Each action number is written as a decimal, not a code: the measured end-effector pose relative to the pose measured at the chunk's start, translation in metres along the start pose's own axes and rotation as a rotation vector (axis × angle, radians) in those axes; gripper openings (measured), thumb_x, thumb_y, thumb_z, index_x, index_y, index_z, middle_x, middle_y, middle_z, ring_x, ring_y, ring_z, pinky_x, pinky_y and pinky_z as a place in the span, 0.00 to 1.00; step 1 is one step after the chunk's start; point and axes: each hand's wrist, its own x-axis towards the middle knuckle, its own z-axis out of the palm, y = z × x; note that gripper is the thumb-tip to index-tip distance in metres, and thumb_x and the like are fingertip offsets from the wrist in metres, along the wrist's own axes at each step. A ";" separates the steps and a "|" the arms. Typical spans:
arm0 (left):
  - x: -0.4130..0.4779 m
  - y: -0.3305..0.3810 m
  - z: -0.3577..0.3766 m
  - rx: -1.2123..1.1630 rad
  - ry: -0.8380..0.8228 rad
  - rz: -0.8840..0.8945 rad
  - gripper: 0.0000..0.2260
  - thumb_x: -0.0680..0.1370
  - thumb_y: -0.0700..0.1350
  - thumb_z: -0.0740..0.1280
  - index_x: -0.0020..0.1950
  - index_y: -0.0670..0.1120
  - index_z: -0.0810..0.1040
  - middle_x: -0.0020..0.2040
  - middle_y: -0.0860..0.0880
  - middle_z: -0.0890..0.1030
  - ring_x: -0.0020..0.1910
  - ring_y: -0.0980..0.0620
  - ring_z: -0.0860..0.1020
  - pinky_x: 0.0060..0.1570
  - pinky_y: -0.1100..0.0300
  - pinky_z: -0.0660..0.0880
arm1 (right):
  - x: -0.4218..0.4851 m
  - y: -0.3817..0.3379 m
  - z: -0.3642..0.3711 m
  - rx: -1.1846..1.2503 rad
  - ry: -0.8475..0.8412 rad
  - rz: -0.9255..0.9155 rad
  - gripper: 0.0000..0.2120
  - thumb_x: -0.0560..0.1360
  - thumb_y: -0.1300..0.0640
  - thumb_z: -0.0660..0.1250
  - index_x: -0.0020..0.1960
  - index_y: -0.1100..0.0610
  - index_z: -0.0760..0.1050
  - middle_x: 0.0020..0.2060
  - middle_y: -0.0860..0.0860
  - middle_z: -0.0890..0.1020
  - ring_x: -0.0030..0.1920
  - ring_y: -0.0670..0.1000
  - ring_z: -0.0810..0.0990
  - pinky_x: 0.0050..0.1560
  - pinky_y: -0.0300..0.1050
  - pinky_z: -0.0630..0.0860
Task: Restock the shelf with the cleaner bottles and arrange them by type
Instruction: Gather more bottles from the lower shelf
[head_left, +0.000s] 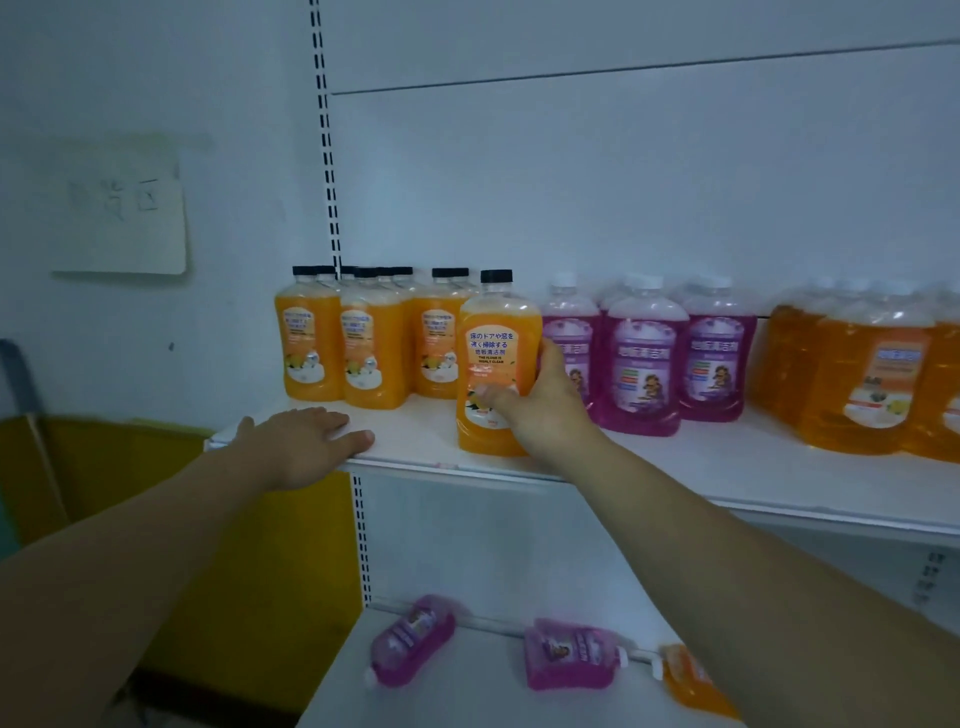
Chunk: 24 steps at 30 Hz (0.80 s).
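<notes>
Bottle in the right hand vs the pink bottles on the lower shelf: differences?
The held bottle is orange with a black cap; the lower pink bottles have white caps. It stands upright on the upper shelf, gripped by the right hand; they lie on their sides, untouched. Both are labelled cleaners.

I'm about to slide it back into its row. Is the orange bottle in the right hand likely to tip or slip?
The orange bottle looks nearly full, so probably heavy and steady. It is tall and stands near the shelf edge, so a high push might tip it. Its smooth plastic could slip in the right hand.
</notes>
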 end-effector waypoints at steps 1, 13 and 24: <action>0.004 -0.012 -0.001 -0.007 -0.009 0.015 0.36 0.73 0.73 0.44 0.77 0.57 0.58 0.79 0.53 0.55 0.77 0.47 0.55 0.72 0.37 0.46 | 0.006 0.001 0.013 -0.019 0.018 0.006 0.36 0.70 0.52 0.75 0.72 0.49 0.59 0.61 0.46 0.74 0.60 0.50 0.75 0.60 0.49 0.73; 0.019 -0.035 0.020 0.019 0.093 0.130 0.32 0.76 0.70 0.42 0.77 0.59 0.53 0.79 0.53 0.53 0.77 0.49 0.52 0.72 0.36 0.47 | 0.048 -0.001 0.091 -0.114 0.136 0.054 0.27 0.75 0.53 0.70 0.70 0.52 0.63 0.58 0.47 0.76 0.53 0.47 0.75 0.52 0.42 0.69; 0.018 -0.034 0.022 -0.004 0.127 0.111 0.34 0.74 0.71 0.41 0.77 0.60 0.55 0.79 0.54 0.54 0.77 0.50 0.52 0.73 0.37 0.47 | 0.079 0.008 0.107 -0.152 0.140 0.132 0.25 0.77 0.54 0.68 0.69 0.54 0.61 0.59 0.48 0.75 0.58 0.51 0.74 0.57 0.45 0.69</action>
